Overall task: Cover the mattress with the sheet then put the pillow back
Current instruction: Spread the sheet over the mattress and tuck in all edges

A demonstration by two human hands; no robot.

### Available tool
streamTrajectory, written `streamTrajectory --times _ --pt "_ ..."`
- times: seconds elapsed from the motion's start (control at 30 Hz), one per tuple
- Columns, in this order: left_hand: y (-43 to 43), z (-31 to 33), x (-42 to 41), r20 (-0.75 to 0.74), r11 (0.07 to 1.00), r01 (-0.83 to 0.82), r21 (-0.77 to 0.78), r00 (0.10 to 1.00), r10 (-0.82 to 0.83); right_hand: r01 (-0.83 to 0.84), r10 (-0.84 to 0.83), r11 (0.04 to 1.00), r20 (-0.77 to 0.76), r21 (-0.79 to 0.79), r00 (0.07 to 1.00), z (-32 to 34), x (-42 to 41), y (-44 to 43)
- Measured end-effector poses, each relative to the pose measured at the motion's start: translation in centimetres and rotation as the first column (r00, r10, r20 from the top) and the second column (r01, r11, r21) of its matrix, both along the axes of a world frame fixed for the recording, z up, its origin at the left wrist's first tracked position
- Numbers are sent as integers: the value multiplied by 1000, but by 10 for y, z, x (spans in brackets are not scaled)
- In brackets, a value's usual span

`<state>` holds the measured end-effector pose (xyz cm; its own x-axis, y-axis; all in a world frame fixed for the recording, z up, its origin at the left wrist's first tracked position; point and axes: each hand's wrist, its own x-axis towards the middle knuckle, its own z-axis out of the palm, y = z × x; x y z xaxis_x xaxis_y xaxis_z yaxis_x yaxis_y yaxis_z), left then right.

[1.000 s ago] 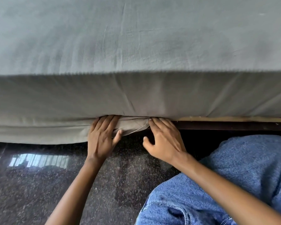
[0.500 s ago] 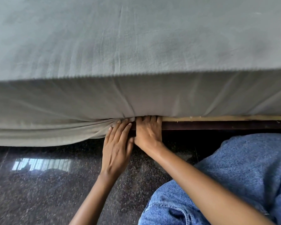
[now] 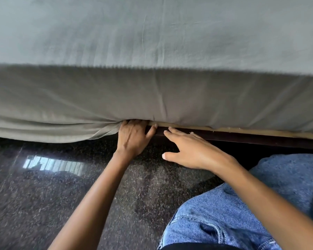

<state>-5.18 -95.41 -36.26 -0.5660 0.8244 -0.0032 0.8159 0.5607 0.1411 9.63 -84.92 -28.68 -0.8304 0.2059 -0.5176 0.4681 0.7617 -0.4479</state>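
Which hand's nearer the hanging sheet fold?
Left. The left hand touches the sheet fold; the right hand is open, apart from it, further right by the bed frame.

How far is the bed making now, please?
Done: the grey-green fabric sheet covers the mattress top and side and is tucked in on the right. In hand: the left hand pushes sheet under the mattress edge; the right hand hovers open beside it. Left: the loose fold hanging on the left, and the pillow, not in view.
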Motion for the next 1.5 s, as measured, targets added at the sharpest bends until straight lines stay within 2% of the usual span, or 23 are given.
streamTrajectory --times 0.1,0.17,0.23,0.37,0.43,0.53,0.6,0.67,0.77,0.87,0.97,1.03,1.1,1.2,1.3,1.37,1.43,1.5 --pt "-19 7 -15 2 976 197 92 980 -198 -6 19 994 -111 112 994 -9 -10 -4" --pt "-40 13 -22 -36 950 250 185 968 -247 -37 61 979 -116 200 991 -21 -12 -5" --pt "-69 16 -32 -48 943 189 272 982 -183 16 28 968 -171 250 985 -30 -11 -9" --pt "-114 4 -51 -78 959 -44 279 995 68 240 -86 931 -476 273 875 -39 -13 -23" --pt "-110 -4 -55 -80 952 -84 294 990 113 212 -57 945 -515 248 855 -44 -20 -26" --pt "-95 -10 -55 -40 912 -153 381 983 181 64 53 977 -522 202 851 -47 -39 -30" --pt "-90 -14 -53 -16 894 -195 404 975 220 -12 109 982 -506 190 856 -44 -54 -33" --pt "-89 -19 -50 -22 910 -217 355 971 240 -39 115 986 -489 163 865 -41 -68 -37" --pt "-92 -23 -54 -89 950 -199 240 970 226 -59 136 982 -451 181 882 -40 -80 -46" --pt "-94 -17 -67 -147 967 -161 198 971 191 -56 129 979 -385 196 914 -41 -87 -56" --pt "-93 -8 -72 -100 953 -178 244 973 207 -31 84 982 -283 187 955 -41 -105 -71" --pt "-96 0 -69 -35 921 -209 329 972 233 23 21 978 -203 210 979 -42 -116 -84" --pt "-100 6 -61 -47 869 -247 429 955 294 64 -35 961 -112 269 993 -44 -131 -97" --pt "-98 9 -49 -40 801 -282 528 934 355 172 -176 950 -6 259 984 -33 -158 -111" --pt "-107 0 -48 90 763 -339 550 933 350 223 -246 952 90 209 965 -22 -174 -121" --pt "-117 -8 -54 93 815 -271 512 961 261 210 -239 953 118 220 964 -29 -172 -128" --pt "-121 -14 -65 40 890 -171 422 985 171 227 -250 941 63 250 966 -41 -171 -130" --pt "-113 -17 -78 -23 935 -145 324 987 162 254 -269 934 26 250 963 -45 -172 -128"
